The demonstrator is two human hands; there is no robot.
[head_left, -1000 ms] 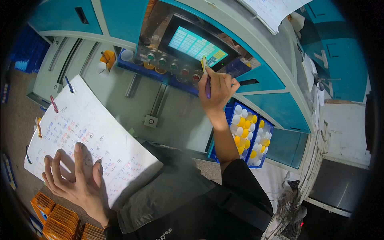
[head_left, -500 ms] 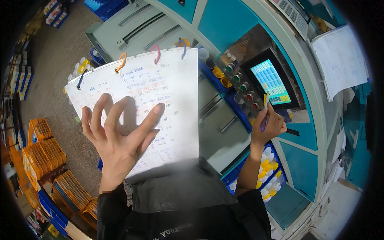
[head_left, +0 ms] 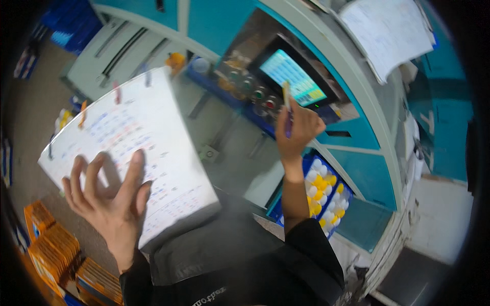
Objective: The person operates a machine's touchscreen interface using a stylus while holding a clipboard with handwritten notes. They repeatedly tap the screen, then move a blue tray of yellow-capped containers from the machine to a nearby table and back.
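Observation:
My left hand (head_left: 109, 199) lies with fingers spread on the open page of a ring-bound notepad (head_left: 168, 163). The white sheets carry handwriting in blue and red, and coloured rings run along the far edge. At the right, my right hand (head_left: 298, 127) is closed round a slim purple pen (head_left: 288, 120) with a yellowish end. That end reaches over the lit touch screen (head_left: 296, 74) of a machine's control panel; whether it touches the glass I cannot tell. Push buttons (head_left: 259, 94) sit beside the screen, smeared by motion.
Below the panel, a blue bin (head_left: 308, 162) holds several white and yellow pieces. The teal and grey machine (head_left: 352, 166) curves along the right, with a stack of written sheets (head_left: 388, 35) on top. Orange crates (head_left: 53, 250) stand at the lower left, blue crates (head_left: 76, 25) at the far left.
My view has turned, so the panel and notepad now appear farther left, the notepad more tilted. The pen remains over the screen and my left hand on the page.

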